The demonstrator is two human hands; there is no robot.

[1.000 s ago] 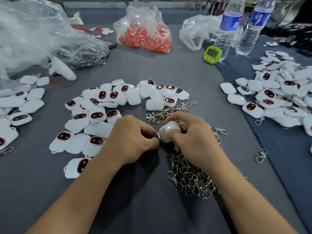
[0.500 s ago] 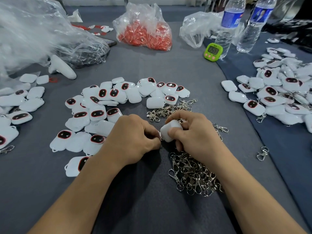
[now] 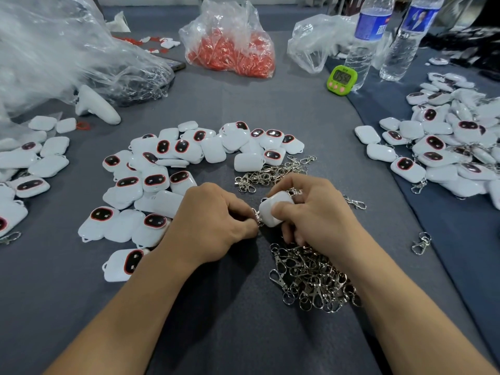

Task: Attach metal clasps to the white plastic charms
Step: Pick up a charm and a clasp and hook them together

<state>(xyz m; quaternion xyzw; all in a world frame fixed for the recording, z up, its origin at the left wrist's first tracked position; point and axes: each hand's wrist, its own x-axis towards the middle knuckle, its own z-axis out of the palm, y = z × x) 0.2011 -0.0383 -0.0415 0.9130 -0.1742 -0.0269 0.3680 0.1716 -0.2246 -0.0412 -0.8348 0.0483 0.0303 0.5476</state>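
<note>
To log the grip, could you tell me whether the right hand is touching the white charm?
Touching: the head view shows the right hand with thumb and fingers curled round the white charm.

1 white charm (image 3: pixel 274 208), blank side up, tilted; clasp (image 3: pixel 259 221) touching its 8 o'clock corner; clasp heap (image 3: pixel 311 277) at 5 o'clock.

Across the grey cloth (image 3: pixel 243 334), at the far edge, I see a clear bag stuffed with red pieces (image 3: pixel 230 50). Right of it lies a crumpled plastic bag (image 3: pixel 316 41), with two water bottles (image 3: pixel 364 41) (image 3: pixel 405 41) standing just beside it. A green timer (image 3: pixel 342 79) sits at the foot of the nearer bottle. On the left a big heap of clear plastic (image 3: pixel 54 50) partly covers a dark phone (image 3: pixel 177 65). A white handle (image 3: pixel 97 105) lies at its edge, near a small red ring (image 3: pixel 82 125). A darker blue cloth (image 3: pixel 460 239) covers the right side.
</note>
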